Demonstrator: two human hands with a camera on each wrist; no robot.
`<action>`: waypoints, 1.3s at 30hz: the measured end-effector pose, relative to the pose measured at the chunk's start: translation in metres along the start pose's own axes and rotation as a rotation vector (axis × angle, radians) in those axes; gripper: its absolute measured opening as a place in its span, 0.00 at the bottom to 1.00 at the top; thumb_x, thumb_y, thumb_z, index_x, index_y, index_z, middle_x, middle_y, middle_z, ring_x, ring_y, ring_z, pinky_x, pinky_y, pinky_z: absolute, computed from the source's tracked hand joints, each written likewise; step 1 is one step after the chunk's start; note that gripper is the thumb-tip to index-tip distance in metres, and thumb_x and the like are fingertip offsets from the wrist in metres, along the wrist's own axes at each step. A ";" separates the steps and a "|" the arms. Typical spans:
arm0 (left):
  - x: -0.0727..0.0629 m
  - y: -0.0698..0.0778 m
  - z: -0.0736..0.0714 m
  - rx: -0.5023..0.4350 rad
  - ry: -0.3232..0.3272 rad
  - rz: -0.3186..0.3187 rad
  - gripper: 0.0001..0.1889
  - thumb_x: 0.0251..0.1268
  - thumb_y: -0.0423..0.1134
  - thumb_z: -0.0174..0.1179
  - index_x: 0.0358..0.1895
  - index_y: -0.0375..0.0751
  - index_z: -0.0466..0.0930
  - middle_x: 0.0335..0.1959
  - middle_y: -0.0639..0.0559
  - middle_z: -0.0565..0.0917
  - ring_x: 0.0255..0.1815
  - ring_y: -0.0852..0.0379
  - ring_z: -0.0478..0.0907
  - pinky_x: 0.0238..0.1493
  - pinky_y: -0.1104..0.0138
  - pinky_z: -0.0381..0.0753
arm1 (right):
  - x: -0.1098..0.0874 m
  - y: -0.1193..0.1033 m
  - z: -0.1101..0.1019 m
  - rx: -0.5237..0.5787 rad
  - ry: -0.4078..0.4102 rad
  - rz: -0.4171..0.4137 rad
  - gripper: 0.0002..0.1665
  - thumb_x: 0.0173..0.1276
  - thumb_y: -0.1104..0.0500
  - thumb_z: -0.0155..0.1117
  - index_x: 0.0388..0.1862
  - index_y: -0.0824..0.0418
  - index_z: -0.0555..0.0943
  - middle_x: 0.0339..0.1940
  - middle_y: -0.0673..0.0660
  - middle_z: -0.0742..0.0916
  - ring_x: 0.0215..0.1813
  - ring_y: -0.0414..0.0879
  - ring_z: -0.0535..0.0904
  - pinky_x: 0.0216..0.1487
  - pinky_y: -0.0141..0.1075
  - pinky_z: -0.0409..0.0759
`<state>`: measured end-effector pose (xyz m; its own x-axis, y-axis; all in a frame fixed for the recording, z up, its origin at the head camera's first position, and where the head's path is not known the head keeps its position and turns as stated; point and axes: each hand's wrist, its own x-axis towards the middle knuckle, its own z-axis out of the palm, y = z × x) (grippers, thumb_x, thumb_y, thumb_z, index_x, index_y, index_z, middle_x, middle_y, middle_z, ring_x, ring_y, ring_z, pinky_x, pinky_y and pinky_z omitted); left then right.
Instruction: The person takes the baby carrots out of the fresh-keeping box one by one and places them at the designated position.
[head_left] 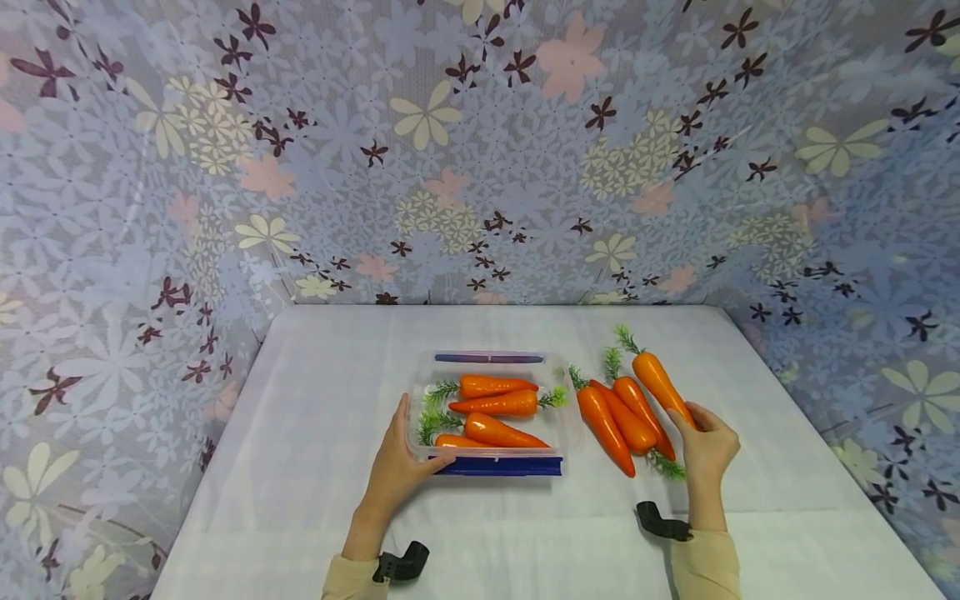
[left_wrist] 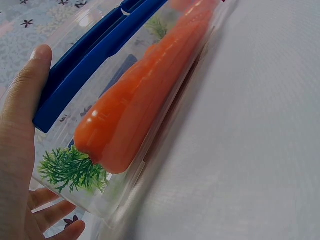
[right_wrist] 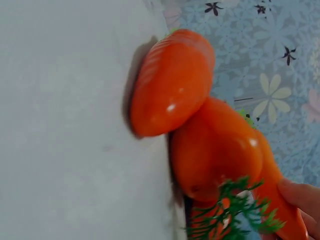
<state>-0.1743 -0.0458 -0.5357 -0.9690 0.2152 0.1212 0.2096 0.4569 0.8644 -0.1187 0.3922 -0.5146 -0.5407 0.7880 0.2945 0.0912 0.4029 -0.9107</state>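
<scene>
- Your left hand [head_left: 396, 467] holds the see-through plastic box with blue clips [head_left: 495, 452] by its left side. Your thumb is at the near edge and your other fingers are on the left wall.
- Your right hand [head_left: 708, 442] pinches the thin end of a shiny orange carrot with a green leafy top [head_left: 656, 379]. Its leaves point away from you.
- That carrot is to the right of three more shiny orange carrots [head_left: 603, 429]. You cannot tell if it touches them.
- Those three lie close together, just right of the box.
- Four orange carrots with green tops [head_left: 495, 404] lie inside the box.
- The box sits on the table with a white cloth [head_left: 300, 500].
</scene>
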 end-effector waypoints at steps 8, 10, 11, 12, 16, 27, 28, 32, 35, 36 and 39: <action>0.000 0.002 0.000 0.010 0.004 0.002 0.64 0.41 0.59 0.74 0.77 0.46 0.39 0.76 0.38 0.53 0.75 0.39 0.55 0.71 0.43 0.59 | 0.000 0.011 -0.001 -0.029 -0.008 0.038 0.23 0.54 0.61 0.75 0.46 0.73 0.83 0.19 0.17 0.73 0.28 0.14 0.72 0.33 0.09 0.69; -0.001 0.002 0.000 0.014 0.007 0.002 0.64 0.41 0.59 0.74 0.77 0.45 0.40 0.76 0.38 0.53 0.75 0.38 0.55 0.70 0.43 0.60 | 0.001 0.014 -0.001 -0.040 -0.009 0.035 0.22 0.54 0.61 0.74 0.45 0.73 0.83 0.19 0.17 0.73 0.27 0.14 0.71 0.33 0.09 0.68; -0.001 0.002 0.000 0.017 0.009 0.003 0.64 0.41 0.59 0.74 0.77 0.45 0.40 0.76 0.37 0.54 0.75 0.38 0.55 0.70 0.42 0.60 | 0.001 0.016 -0.001 -0.044 -0.010 0.031 0.22 0.54 0.60 0.74 0.45 0.73 0.83 0.19 0.17 0.73 0.27 0.14 0.71 0.33 0.08 0.68; -0.001 0.003 0.000 0.016 0.010 0.001 0.64 0.40 0.59 0.74 0.77 0.45 0.40 0.76 0.37 0.54 0.74 0.37 0.56 0.70 0.42 0.60 | 0.001 0.017 -0.001 -0.049 -0.010 0.027 0.22 0.54 0.60 0.74 0.45 0.73 0.83 0.19 0.17 0.73 0.27 0.14 0.71 0.33 0.08 0.68; -0.001 0.003 -0.001 0.015 0.011 0.002 0.64 0.40 0.59 0.74 0.77 0.44 0.40 0.76 0.36 0.54 0.74 0.37 0.56 0.70 0.42 0.60 | 0.001 0.022 -0.002 -0.078 -0.012 0.004 0.21 0.53 0.61 0.75 0.43 0.73 0.84 0.18 0.17 0.72 0.26 0.13 0.70 0.32 0.09 0.67; 0.000 0.003 -0.002 -0.001 -0.003 -0.010 0.63 0.41 0.58 0.74 0.77 0.46 0.40 0.76 0.39 0.53 0.75 0.40 0.55 0.71 0.44 0.59 | -0.002 0.022 -0.002 -0.222 -0.057 -0.018 0.18 0.52 0.61 0.75 0.39 0.73 0.85 0.34 0.70 0.88 0.21 0.12 0.65 0.26 0.11 0.65; 0.000 0.003 -0.002 0.000 -0.001 -0.009 0.64 0.40 0.58 0.74 0.77 0.46 0.40 0.76 0.39 0.53 0.75 0.39 0.55 0.71 0.44 0.59 | -0.002 0.021 -0.002 -0.230 -0.062 -0.022 0.18 0.52 0.61 0.74 0.38 0.74 0.85 0.36 0.73 0.87 0.21 0.12 0.64 0.26 0.12 0.65; -0.001 0.003 -0.002 0.004 0.004 0.000 0.64 0.40 0.58 0.74 0.77 0.45 0.40 0.76 0.38 0.54 0.75 0.38 0.55 0.71 0.43 0.60 | -0.002 0.022 -0.002 -0.248 -0.071 -0.030 0.18 0.52 0.63 0.74 0.37 0.75 0.85 0.36 0.74 0.86 0.21 0.12 0.62 0.27 0.12 0.63; -0.001 0.002 -0.001 0.000 0.002 -0.003 0.64 0.40 0.59 0.74 0.77 0.46 0.40 0.76 0.38 0.54 0.75 0.39 0.55 0.71 0.43 0.59 | -0.002 0.024 -0.002 -0.268 -0.077 -0.022 0.17 0.52 0.63 0.75 0.37 0.75 0.85 0.36 0.73 0.86 0.21 0.12 0.61 0.29 0.13 0.62; -0.001 0.002 -0.001 -0.003 0.001 -0.007 0.64 0.40 0.59 0.74 0.77 0.46 0.40 0.76 0.39 0.54 0.75 0.39 0.55 0.71 0.43 0.59 | -0.002 0.025 -0.002 -0.275 -0.080 -0.017 0.17 0.52 0.63 0.75 0.37 0.75 0.85 0.36 0.73 0.86 0.21 0.12 0.60 0.29 0.14 0.62; 0.000 0.002 -0.001 -0.010 -0.003 -0.008 0.64 0.40 0.59 0.74 0.77 0.47 0.40 0.76 0.40 0.53 0.76 0.40 0.54 0.72 0.44 0.58 | -0.001 0.026 -0.003 -0.286 -0.092 -0.002 0.17 0.52 0.63 0.75 0.37 0.75 0.84 0.35 0.73 0.87 0.20 0.12 0.60 0.29 0.14 0.62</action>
<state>-0.1736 -0.0459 -0.5339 -0.9702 0.2140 0.1132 0.2007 0.4496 0.8704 -0.1136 0.4033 -0.5380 -0.6135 0.7469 0.2564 0.3153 0.5294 -0.7876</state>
